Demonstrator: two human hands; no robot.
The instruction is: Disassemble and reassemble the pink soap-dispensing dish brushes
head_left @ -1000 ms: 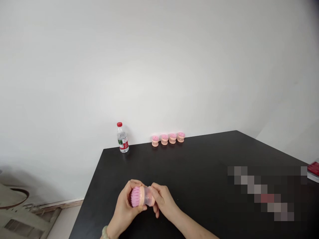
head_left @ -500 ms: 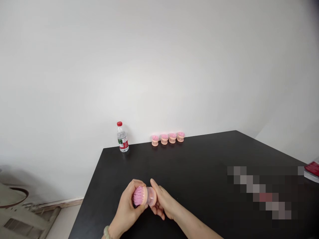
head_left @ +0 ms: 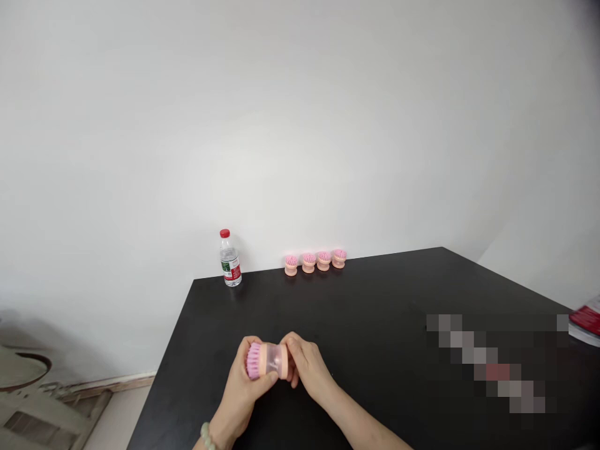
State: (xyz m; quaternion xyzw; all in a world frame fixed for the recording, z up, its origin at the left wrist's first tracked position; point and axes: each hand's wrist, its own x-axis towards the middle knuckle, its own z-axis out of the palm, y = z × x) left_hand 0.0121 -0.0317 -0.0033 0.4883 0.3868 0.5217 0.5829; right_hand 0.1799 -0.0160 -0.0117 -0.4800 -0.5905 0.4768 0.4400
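A pink scrub brush (head_left: 273,359) with soft bristles and a clear middle lies sideways between my hands above the black table. My left hand (head_left: 240,380) is closed around its bristle end, the thumb along the clear body. Curled fingers of my right hand (head_left: 309,367) grip the flat peach-coloured end on the other side. Part of the right fingers is hidden behind the brush. Several like brushes (head_left: 308,263) stand bristles up in a row at the table's back edge, by the wall.
A water bottle (head_left: 230,262) with a red cap stands at the back left of the black table (head_left: 375,300). A red and white item (head_left: 585,322) sits at the right edge. A pixelated patch covers the table's right part. A light-coloured chair-like object (head_left: 32,394) is at lower left.
The right fingers have closed round the brush's flat end, where they were more extended before. The brush has turned slightly, its clear body now more side-on, and moved a little left.
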